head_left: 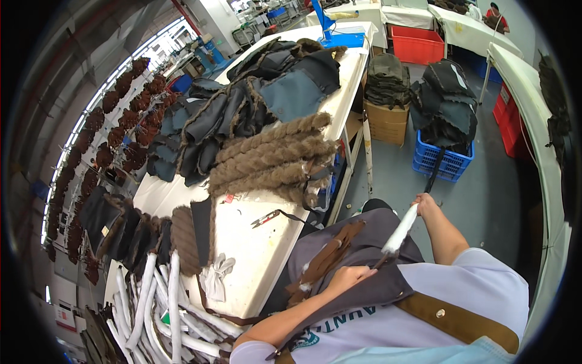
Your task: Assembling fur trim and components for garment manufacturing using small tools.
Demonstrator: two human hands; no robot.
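A white padded strip (401, 233) stretches between my two hands above my lap. My left hand (351, 278) is closed around its dark, narrow near end. Farther out to the right, my right hand (422, 203) grips the strip's far end. A dark band (434, 173) runs from there toward the blue crate (445, 165), which holds a pile of dark fur-edged pieces (445, 103). Several brown strips (330, 255) lie across the apron on my lap. Red-handled thread snips (265, 219) rest on the white table (254, 255) to my left.
Brown fur rolls (273, 155) and dark fur-lined pieces (291, 91) cover the table's far part. White rolls (176, 309) are bunched at the lower left, near a white cloth bundle (217, 277). A cardboard box (386, 124) and a red bin (417, 45) stand beyond.
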